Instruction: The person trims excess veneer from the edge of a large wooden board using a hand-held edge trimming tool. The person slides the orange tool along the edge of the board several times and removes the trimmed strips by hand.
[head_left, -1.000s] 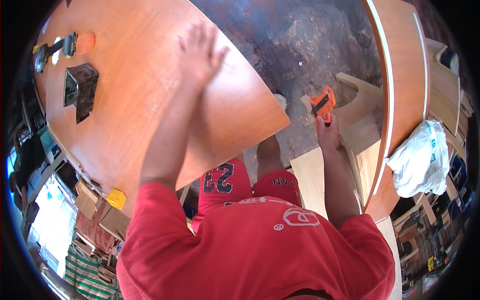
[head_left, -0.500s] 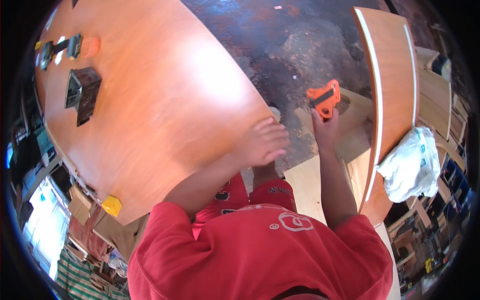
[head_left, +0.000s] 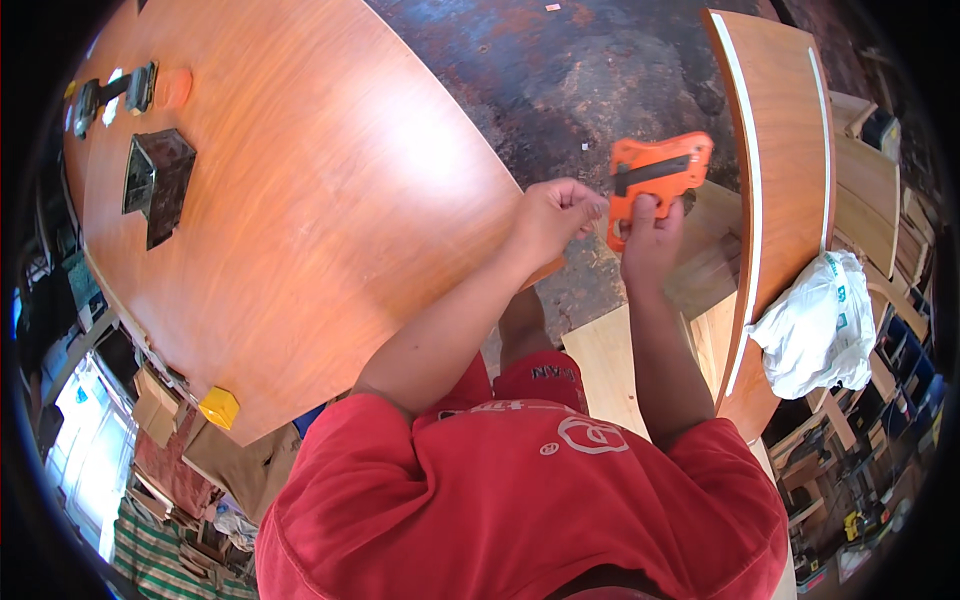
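Note:
In my right hand [head_left: 650,235] is an orange flat plastic tool [head_left: 625,180] with a black bar across it, raised above the floor. The thumb lies over its lower part. My left hand [head_left: 555,222] is beside the tool's left edge, over the near right edge of a large wood-veneer panel [head_left: 330,200]. Its thumb and fingers are pinched together; whatever may be between them is too small to make out. The left forearm crosses above the panel's near corner.
A curved wood panel [head_left: 790,150] with white edge strips stands at right, a white plastic bag [head_left: 815,325] against it. On the large panel are a black-and-orange power tool [head_left: 115,95], a dark angular shape [head_left: 160,185] and a yellow block [head_left: 219,408]. Pale boards [head_left: 610,365] lie below.
My left hand has lifted off the panel's edge and closed into a pinch near the orange tool. My right hand has raised the tool and turned it more level.

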